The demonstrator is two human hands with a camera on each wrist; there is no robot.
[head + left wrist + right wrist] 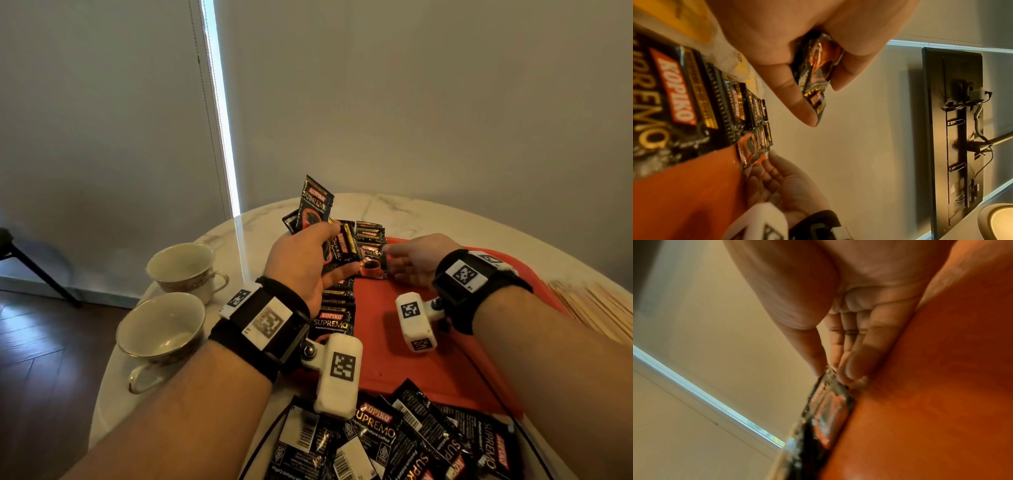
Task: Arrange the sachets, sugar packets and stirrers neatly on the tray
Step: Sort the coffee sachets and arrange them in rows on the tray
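Observation:
My left hand [327,251] grips a small fan of black Kopiko sachets [315,202], which stand upright above the far left corner of the red tray [411,349]. In the left wrist view they sit between its thumb and fingers [816,73]. A column of sachets [334,320] lies overlapped along the tray's left side. My right hand [390,255] pinches the right edge of one sachet [371,262] lying flat at the tray's far end; thumb and fingertips meet on that edge [830,408]. No sugar packets are in view.
A loose heap of sachets [394,438] lies at the tray's near edge. Wooden stirrers [596,308] lie on the marble table to the right of the tray. Two empty teacups [161,325] [183,267] stand at the table's left edge.

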